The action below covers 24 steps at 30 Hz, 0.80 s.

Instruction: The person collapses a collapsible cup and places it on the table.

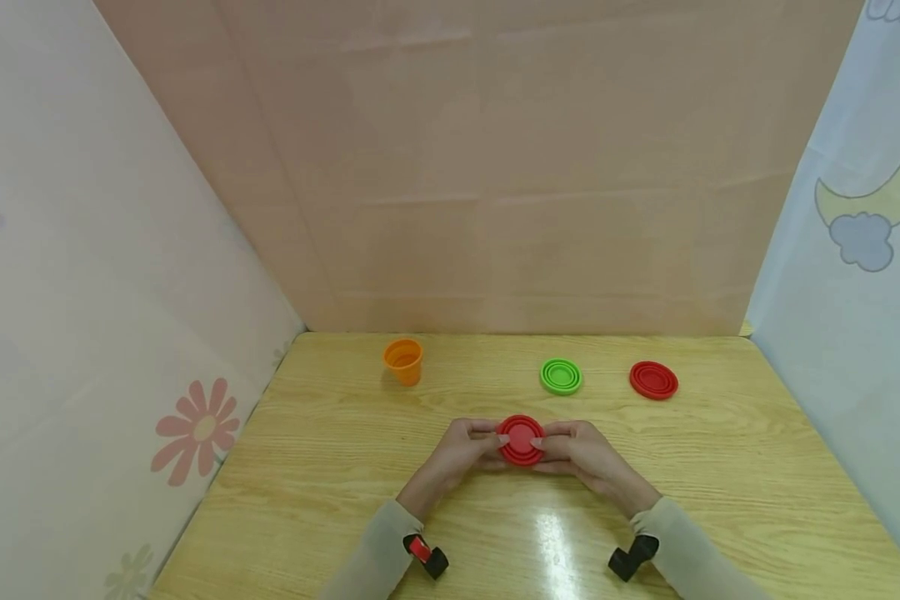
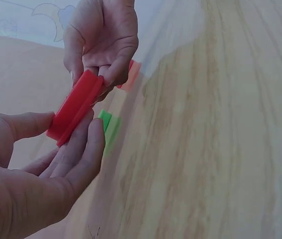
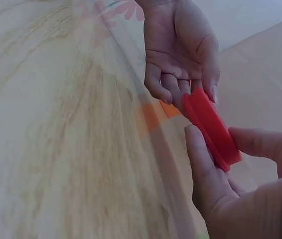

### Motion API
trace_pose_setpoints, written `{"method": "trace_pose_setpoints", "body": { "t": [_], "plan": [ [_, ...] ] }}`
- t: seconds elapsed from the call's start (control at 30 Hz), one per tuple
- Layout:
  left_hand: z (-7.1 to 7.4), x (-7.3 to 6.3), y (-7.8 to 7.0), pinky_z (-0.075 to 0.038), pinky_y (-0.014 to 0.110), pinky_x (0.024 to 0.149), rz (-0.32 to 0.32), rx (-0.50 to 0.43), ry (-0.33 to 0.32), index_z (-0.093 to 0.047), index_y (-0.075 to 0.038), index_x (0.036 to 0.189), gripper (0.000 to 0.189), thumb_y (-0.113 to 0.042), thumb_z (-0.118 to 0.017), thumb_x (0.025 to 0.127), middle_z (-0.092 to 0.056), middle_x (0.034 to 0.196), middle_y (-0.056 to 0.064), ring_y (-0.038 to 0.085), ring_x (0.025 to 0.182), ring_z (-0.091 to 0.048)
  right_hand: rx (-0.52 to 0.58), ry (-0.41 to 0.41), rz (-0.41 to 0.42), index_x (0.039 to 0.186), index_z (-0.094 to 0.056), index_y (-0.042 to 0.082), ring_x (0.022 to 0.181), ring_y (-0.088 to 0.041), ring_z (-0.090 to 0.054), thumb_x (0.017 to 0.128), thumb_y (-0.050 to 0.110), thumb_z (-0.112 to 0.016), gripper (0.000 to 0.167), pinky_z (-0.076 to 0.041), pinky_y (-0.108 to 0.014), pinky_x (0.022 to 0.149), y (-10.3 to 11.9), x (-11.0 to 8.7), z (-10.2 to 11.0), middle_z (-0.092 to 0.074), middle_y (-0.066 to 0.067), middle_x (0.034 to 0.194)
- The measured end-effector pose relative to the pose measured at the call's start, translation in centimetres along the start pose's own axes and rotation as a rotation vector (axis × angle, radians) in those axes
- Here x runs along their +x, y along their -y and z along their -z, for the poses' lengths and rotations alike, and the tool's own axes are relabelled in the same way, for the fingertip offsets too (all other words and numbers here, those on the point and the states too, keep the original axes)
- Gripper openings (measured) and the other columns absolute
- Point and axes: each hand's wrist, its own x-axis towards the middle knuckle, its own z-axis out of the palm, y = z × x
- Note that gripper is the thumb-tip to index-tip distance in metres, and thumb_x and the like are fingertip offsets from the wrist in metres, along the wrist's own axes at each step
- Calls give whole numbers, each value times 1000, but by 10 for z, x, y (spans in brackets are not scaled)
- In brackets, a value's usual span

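Note:
A red collapsible cup, folded flat into a disc, is held between both hands over the middle of the table. My left hand pinches its left edge, the thumb on the near face and the fingers behind. On the opposite edge my right hand grips it the same way. Seen side-on in the left wrist view, the red cup is a thick tilted disc with a rim, raised off the wood. In the right wrist view the fingers of both hands meet the red cup at its two ends.
Farther back on the wooden table stands an orange cup, opened out. A green folded cup and another red folded cup lie flat at the back, right of centre. Behind them rises a tan backdrop; patterned sheets hang at both sides.

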Motion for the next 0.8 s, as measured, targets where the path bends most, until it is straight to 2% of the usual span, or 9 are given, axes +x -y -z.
{"method": "trace_pose_setpoints", "body": {
  "t": [0.13, 0.27, 0.37, 0.43, 0.6, 0.7, 0.8],
  "plan": [
    [-1, 0, 1, -67, 44, 85, -8, -12, 17, -72, 4, 127, 29, -7, -71, 99, -78, 116, 21, 22, 91, -80, -15, -38, -2, 126, -61, -17, 95, -17, -77, 100, 5, -66, 34, -66, -38, 87, 0, 0, -1, -79, -5, 103],
    [-1, 1, 2, -67, 41, 83, -9, -23, 18, -70, 6, 125, 29, -6, -71, 99, -78, 113, 21, 22, 87, -80, -32, -43, 10, 127, -60, -17, 95, -17, -78, 100, 7, -67, 37, -66, -37, 87, 2, -1, -3, -79, -6, 104],
    [1, 2, 2, -67, 40, 82, -21, -31, 18, -70, 7, 125, 29, -7, -70, 99, -78, 113, 21, 22, 86, -79, -56, -26, 32, 134, -56, -17, 101, -16, -77, 101, 11, -68, 44, -65, -37, 92, 3, -1, -3, -78, -12, 113],
    [3, 2, 2, -67, 39, 81, -14, -44, 18, -70, 7, 125, 30, -8, -70, 99, -78, 114, 21, 22, 86, -80, -102, -23, 47, 142, -52, -13, 108, -16, -75, 100, 13, -71, 53, -64, -35, 96, 3, -1, -2, -75, -16, 125],
    [9, 3, 0, -67, 35, 80, 39, -84, 8, -71, 7, 125, 29, -9, -70, 100, -79, 108, 15, 20, 83, -79, -228, -11, 82, 158, -41, 0, 129, -22, -66, 94, 18, -81, 77, -59, -26, 98, 5, -2, 1, -55, -22, 154],
    [10, 4, -1, -67, 33, 79, 66, -127, 11, -72, 8, 123, 28, -8, -68, 101, -79, 100, 12, 17, 82, -78, -249, 32, 99, 159, -41, 4, 132, -26, -64, 92, 17, -82, 80, -59, -27, 98, 7, -1, 2, -49, -22, 159],
    [9, 5, 0, -67, 30, 79, 84, -170, 24, -72, 10, 123, 28, -7, -66, 101, -79, 96, 10, 15, 81, -78, -264, 45, 104, 157, -45, 4, 127, -24, -66, 91, 15, -83, 76, -60, -28, 97, 8, 0, 2, -53, -22, 156]
  ]
}}
